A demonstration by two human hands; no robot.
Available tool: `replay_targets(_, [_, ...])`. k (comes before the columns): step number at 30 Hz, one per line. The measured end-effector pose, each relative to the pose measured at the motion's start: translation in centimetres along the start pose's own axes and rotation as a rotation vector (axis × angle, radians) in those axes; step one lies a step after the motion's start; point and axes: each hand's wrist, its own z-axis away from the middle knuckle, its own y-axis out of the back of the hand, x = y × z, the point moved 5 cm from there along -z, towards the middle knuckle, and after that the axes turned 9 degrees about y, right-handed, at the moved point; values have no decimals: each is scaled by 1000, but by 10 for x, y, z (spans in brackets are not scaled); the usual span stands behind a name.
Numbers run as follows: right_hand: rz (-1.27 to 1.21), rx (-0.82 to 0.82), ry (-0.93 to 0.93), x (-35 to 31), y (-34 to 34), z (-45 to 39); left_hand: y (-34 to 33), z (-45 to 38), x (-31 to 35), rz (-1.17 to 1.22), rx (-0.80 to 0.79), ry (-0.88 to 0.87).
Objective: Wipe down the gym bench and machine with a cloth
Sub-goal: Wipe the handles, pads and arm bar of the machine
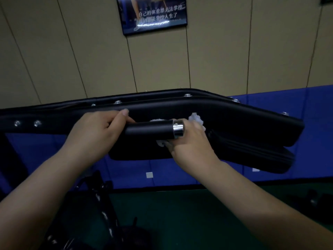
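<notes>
Here white cloth (196,118) bunched inside right hand (191,141), behind handle (153,130).

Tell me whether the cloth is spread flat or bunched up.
Bunched up. The white cloth shows only as crumpled tufts poking out above and below the right hand, which grips it behind the black handle.

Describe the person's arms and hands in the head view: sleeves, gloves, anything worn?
Both forearms are bare right to the frame edge, with no sleeves in view. The left hand and right hand wear no gloves. No watch, ring or wristband shows. Nails look short and unpainted.
</notes>
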Motion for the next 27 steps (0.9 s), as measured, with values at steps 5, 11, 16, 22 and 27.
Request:
replay_targets(5, [107, -195, -8, -11, -36, 0, 21, -1, -38, 49, -87, 73])
replay_targets(11, [205, -328, -71, -33, -86, -25, 42, 6, -45, -40, -221, -100])
replay_targets(16, [228, -308, 65, -69, -115, -41, 50, 11, -57, -32, -216, -182])
replay_targets(22, [387, -158, 418, -76, -111, -27, 48, 12, -64, 3, -208, -237])
replay_targets(27, [572, -149, 596, -57, -115, 20, 47, 8, -75, -7, -169, -227])
